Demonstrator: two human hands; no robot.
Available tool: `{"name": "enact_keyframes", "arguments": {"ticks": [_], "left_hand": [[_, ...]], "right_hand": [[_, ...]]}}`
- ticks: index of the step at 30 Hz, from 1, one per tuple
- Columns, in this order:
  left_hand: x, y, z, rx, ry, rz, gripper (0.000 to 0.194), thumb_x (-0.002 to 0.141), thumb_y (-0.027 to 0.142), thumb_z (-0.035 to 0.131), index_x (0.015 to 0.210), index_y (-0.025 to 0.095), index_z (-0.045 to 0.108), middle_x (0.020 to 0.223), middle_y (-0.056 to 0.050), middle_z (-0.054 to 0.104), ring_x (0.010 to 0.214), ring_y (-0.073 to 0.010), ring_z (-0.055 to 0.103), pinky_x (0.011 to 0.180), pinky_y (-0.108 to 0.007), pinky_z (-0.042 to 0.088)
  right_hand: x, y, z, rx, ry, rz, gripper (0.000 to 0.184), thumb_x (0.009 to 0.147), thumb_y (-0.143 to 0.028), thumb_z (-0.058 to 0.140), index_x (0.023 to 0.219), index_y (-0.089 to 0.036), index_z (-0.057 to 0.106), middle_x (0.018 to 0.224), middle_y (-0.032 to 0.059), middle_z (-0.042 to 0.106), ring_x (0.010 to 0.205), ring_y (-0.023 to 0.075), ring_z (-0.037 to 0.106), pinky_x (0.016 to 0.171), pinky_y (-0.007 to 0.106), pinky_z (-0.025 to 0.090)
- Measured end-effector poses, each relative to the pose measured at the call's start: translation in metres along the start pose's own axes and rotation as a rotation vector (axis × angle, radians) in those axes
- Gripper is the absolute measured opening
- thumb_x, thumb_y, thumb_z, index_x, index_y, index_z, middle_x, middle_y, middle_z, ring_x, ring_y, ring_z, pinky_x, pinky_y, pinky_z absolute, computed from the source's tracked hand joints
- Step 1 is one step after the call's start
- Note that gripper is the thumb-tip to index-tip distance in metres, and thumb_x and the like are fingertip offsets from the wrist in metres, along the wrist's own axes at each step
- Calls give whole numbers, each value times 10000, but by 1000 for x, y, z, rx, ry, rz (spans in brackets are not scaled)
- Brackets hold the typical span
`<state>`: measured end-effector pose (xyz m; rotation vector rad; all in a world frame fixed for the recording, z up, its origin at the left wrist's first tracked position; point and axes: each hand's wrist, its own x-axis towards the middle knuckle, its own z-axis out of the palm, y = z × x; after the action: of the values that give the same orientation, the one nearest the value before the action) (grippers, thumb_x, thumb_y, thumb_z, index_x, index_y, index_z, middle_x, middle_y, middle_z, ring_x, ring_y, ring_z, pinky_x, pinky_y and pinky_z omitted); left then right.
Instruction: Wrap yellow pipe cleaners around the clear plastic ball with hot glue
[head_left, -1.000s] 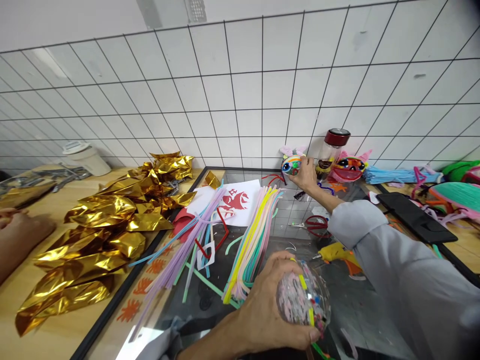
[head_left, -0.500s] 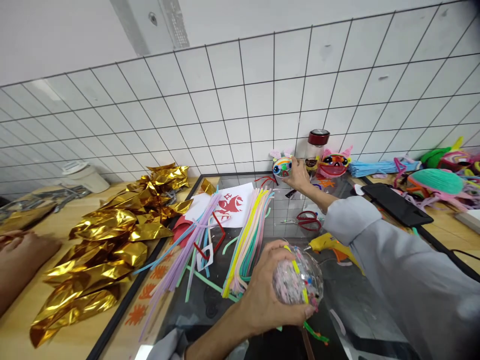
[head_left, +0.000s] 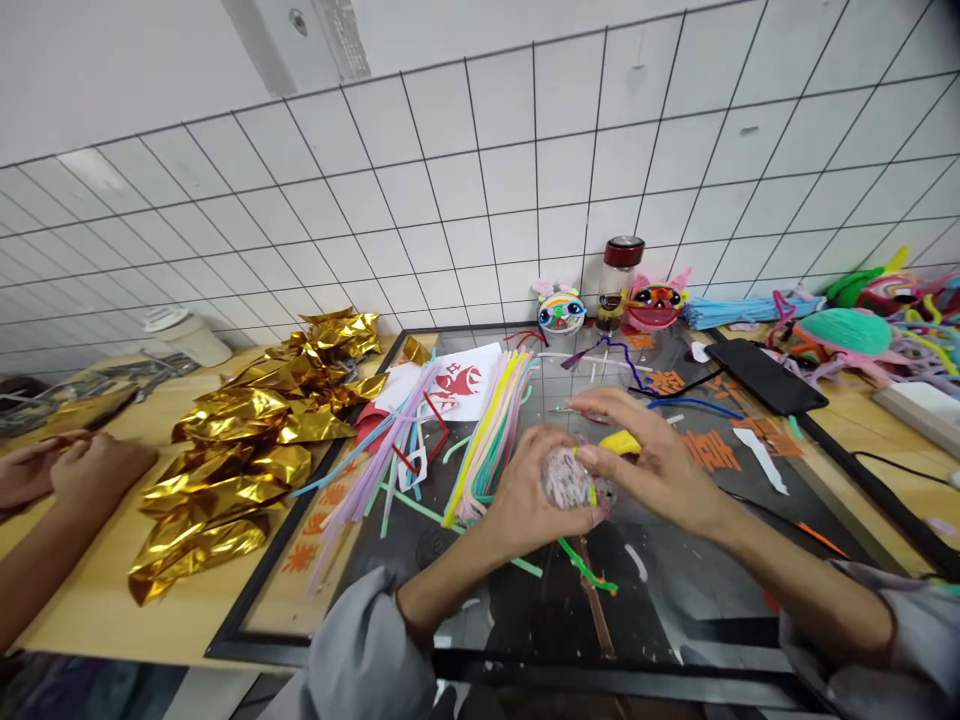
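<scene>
In my left hand [head_left: 517, 495] is a clear round ball [head_left: 564, 480] with whitish and coloured bits showing through and a yellow strip round it. My right hand [head_left: 660, 465] is at the ball's right side, fingers stretched and apart, its thumb at the top of the ball; whether it touches is hard to tell. A yellow glue gun [head_left: 619, 442] shows partly behind the right hand. Left of the ball lies a bundle of coloured pipe cleaners [head_left: 491, 440]. By the wall stands a decorated round figure [head_left: 560, 312] with big eyes and pink ears.
A red-lidded bottle [head_left: 621, 285] and a pink figure [head_left: 655, 303] stand by the wall. Gold foil pieces [head_left: 247, 430] lie on the left, near a co-worker's hands [head_left: 90, 465]. A black phone [head_left: 765, 375] and a turquoise-topped craft piece [head_left: 844, 332] are on the right.
My right hand has let go of the big-eyed figure by the wall and come back to the ball. The left hand still holds the ball, now slightly higher in view.
</scene>
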<state>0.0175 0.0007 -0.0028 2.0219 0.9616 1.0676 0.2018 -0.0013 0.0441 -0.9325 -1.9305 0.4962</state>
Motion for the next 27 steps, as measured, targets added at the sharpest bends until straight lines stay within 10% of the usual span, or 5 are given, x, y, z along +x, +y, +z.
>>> {"name": "enact_keyframes", "arguments": {"ticks": [10, 27], "left_hand": [[6, -8, 5, -16, 52, 16, 595, 622, 276, 840, 1119, 241, 513, 1184, -70, 591, 1142, -272, 569, 1029, -444, 442], [-6, -12, 1, -1, 27, 71, 580, 647, 304, 834, 1129, 250, 516, 1236, -87, 565, 1201, -287, 544, 1063, -464, 414]], "right_hand": [[-19, 33, 0, 520, 203, 415, 381, 846, -567, 662, 1060, -256, 710, 1077, 57, 739, 1080, 244, 674, 955, 396, 516], [-37, 34, 23, 169, -95, 374, 637, 930, -651, 446, 1394, -216, 493, 1414, 141, 571, 1314, 300, 533, 1109, 541, 396]]}}
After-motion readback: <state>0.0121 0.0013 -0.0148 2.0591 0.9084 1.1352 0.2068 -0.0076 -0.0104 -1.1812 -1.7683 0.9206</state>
